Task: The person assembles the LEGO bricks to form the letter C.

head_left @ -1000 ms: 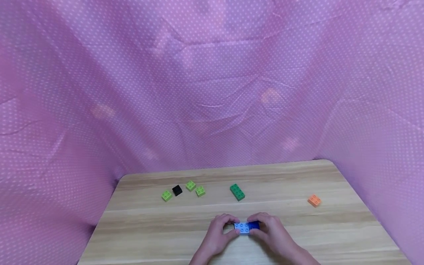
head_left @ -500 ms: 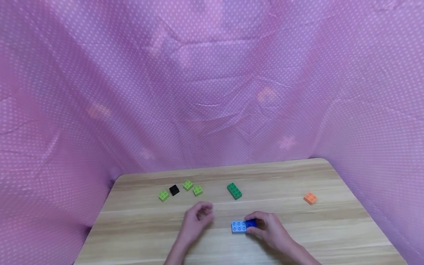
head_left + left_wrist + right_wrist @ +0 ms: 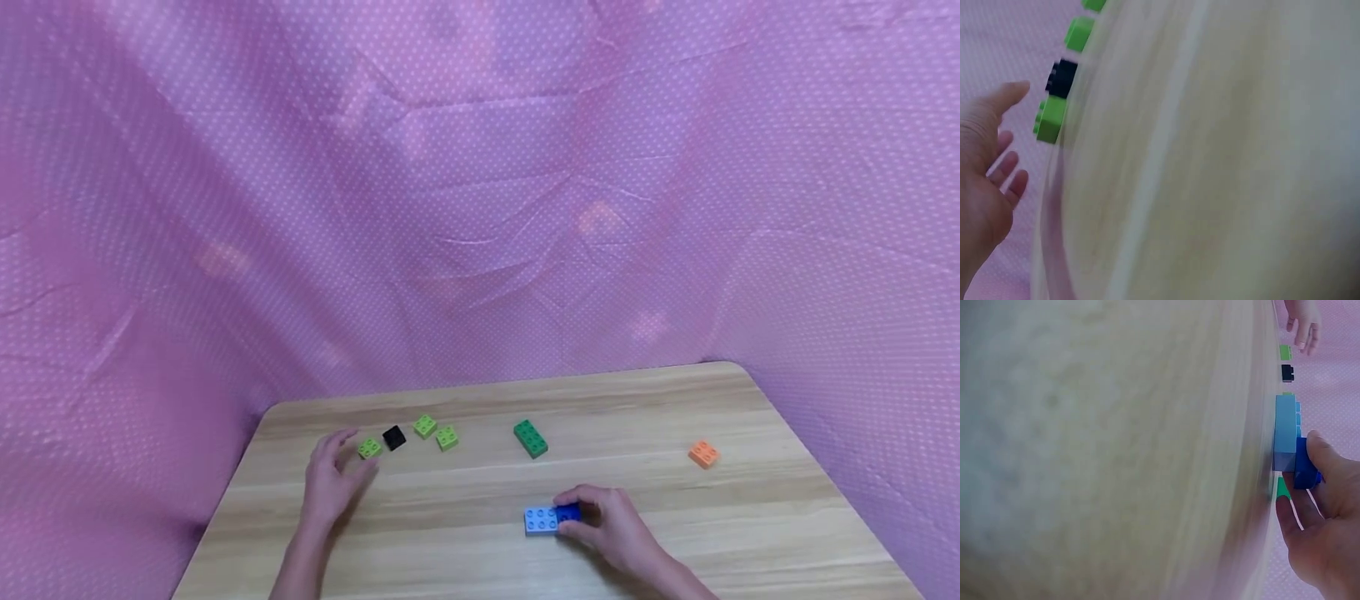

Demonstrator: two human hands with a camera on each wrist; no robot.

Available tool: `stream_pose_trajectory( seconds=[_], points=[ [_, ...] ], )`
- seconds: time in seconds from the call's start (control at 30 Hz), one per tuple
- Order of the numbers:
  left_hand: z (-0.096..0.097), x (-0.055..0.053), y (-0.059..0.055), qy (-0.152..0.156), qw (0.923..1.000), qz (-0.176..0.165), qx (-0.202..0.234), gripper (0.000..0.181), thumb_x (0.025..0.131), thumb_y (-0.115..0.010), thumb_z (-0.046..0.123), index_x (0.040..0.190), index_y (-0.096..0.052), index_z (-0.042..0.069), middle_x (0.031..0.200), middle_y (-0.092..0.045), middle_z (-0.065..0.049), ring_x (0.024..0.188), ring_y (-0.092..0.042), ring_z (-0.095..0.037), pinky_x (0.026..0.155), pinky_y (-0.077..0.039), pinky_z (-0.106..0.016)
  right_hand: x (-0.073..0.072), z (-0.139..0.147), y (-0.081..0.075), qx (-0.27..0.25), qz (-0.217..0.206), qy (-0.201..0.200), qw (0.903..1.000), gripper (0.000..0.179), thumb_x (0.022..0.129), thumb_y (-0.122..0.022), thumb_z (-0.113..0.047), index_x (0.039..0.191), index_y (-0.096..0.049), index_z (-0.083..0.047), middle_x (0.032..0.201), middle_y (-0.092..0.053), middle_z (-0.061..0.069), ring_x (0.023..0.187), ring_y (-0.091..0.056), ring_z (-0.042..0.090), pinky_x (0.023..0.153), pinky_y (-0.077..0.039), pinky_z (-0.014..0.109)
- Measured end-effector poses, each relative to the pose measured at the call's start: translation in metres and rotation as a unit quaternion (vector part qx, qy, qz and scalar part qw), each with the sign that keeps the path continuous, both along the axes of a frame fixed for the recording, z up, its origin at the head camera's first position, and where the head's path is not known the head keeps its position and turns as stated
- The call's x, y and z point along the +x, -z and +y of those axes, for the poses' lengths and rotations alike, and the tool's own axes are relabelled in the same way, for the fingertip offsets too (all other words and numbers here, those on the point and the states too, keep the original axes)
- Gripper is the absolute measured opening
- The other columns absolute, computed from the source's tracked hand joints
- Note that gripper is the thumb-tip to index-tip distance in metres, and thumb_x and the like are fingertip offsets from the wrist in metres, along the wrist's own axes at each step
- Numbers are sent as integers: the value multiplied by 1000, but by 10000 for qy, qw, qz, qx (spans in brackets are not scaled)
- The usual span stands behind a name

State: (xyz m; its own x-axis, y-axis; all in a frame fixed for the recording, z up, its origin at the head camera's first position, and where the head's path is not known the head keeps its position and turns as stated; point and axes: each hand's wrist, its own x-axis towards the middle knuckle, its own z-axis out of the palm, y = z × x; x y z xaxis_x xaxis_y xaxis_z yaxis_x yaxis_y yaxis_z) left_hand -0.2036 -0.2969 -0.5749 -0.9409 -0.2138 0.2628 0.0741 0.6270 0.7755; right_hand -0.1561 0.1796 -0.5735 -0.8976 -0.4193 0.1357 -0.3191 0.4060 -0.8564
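My left hand (image 3: 328,482) reaches to the far left of the table, thumb and fingers spread on either side of a lime green brick (image 3: 369,448). In the left wrist view a gap shows between the thumb and that lime brick (image 3: 1051,120). A black brick (image 3: 393,437) lies just beyond it. With thumb and fingers my right hand (image 3: 617,525) pinches a dark blue brick (image 3: 567,512). That dark blue brick (image 3: 1305,464) sits on one end of a light blue brick (image 3: 1285,425), whose remaining studs are bare.
Two more lime green bricks (image 3: 425,426) lie right of the black one. A long green brick (image 3: 531,438) is at the middle back, an orange brick (image 3: 704,453) at the right. Pink dotted cloth (image 3: 480,250) surrounds the wooden table (image 3: 450,550).
My left hand has let go of the light blue brick and moved left to the lime green brick. My right hand keeps its pinch on the dark blue brick.
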Motion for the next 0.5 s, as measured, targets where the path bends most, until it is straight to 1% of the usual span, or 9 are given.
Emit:
stream_pose_trajectory(
  seconds=[0.07, 0.13, 0.2, 0.27, 0.37, 0.43, 0.5],
  points=[
    [-7, -3, 2, 52, 9994, -309, 130, 76, 89, -87, 17, 153, -48, 3, 150, -49, -24, 139, -50, -46, 117, -43, -60, -1, 1, 0, 15, -26, -22, 10000, 30, 90, -85, -19, 118, -78, -15, 117, -78, -4, 111, -72, 15, 94, -58, 21],
    [-11, -5, 2, 105, 9982, -548, 225, 80, 91, -85, 20, 157, -43, 1, 149, -52, -26, 140, -50, -45, 121, -40, -57, -1, 1, -1, 40, -38, -33, 10000, 29, 90, -85, -20, 118, -78, -16, 118, -78, -4, 113, -72, 16, 96, -58, 22],
    [-11, -8, 2, 127, 9975, -671, 195, 79, 92, -85, 22, 155, -45, 0, 146, -57, -25, 140, -52, -43, 122, -39, -53, -1, 1, -1, 62, -58, -35, 10000, 29, 90, -85, -21, 118, -78, -17, 119, -77, -4, 114, -72, 17, 97, -59, 25],
    [-11, -11, 3, 123, 9976, -674, 50, 70, 91, -86, 22, 150, -53, 0, 141, -63, -23, 136, -56, -41, 119, -43, -50, -2, 1, -2, 77, -75, -49, 9999, 29, 90, -85, -23, 118, -78, -17, 119, -77, -4, 115, -71, 18, 98, -60, 29],
    [-9, -15, 4, 107, 9979, -591, -243, 54, 91, -86, 19, 137, -65, 2, 135, -68, -21, 128, -63, -39, 113, -50, -48, -4, 1, -2, 88, -108, -63, 9999, 29, 91, -84, -24, 118, -78, -17, 120, -77, -4, 116, -71, 18, 100, -59, 34],
    [-6, -16, 3, 92, 9979, -504, -393, 47, 91, -86, 17, 132, -69, 2, 132, -70, -21, 125, -65, -39, 109, -54, -48, -5, 1, -2, 112, -123, -59, 9998, 29, 91, -84, -25, 119, -78, -18, 120, -77, -5, 117, -71, 18, 100, -59, 35],
    [-2, -17, 1, 87, 9982, -458, -380, 44, 90, -86, 16, 130, -71, 3, 127, -72, -20, 119, -68, -38, 105, -57, -46, -6, 2, -3, 134, -105, -43, 9998, 29, 91, -84, -25, 119, -78, -19, 119, -77, -7, 116, -71, 17, 100, -59, 34]
  ],
)
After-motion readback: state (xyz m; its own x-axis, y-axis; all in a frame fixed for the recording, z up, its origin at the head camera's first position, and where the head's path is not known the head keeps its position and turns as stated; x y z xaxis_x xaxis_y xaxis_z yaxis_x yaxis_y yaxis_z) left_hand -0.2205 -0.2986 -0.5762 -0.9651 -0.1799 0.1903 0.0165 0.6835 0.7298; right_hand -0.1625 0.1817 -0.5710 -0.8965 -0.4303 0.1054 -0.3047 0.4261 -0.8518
